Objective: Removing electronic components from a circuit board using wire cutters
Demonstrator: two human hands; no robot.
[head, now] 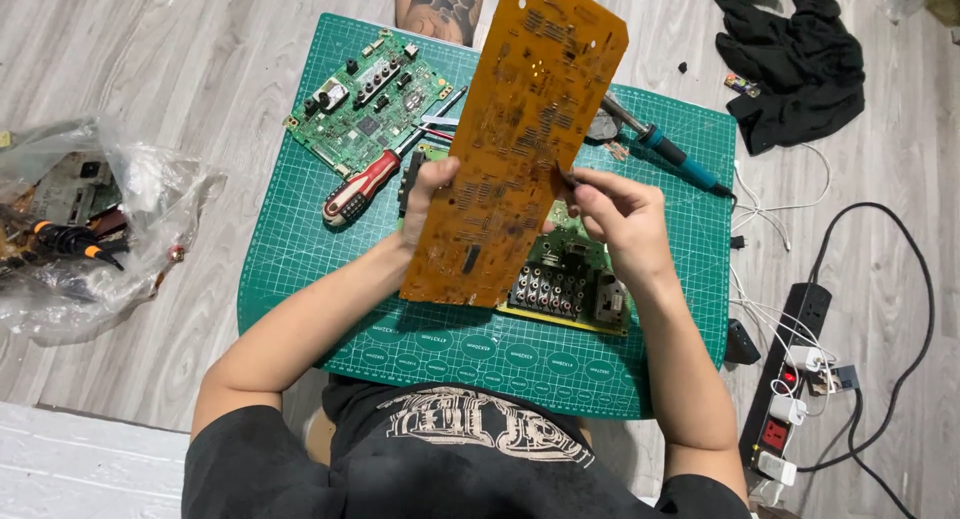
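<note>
I hold a long orange-brown circuit board (515,139) upright over a green cutting mat (300,249), its solder side toward me. My left hand (425,194) grips its left edge. On the board's right edge my right hand (615,214) has its fingers pinched. Under the board lies a green circuit board (570,279) with rows of round connectors. A second green circuit board (365,104) lies at the mat's far left.
A red-and-black screwdriver (365,186) and a blue-handled soldering iron (665,147) lie on the mat. A clear plastic bag of parts (90,229) sits left. A black cloth (795,64) lies far right. A power strip (790,379) with cables is at right.
</note>
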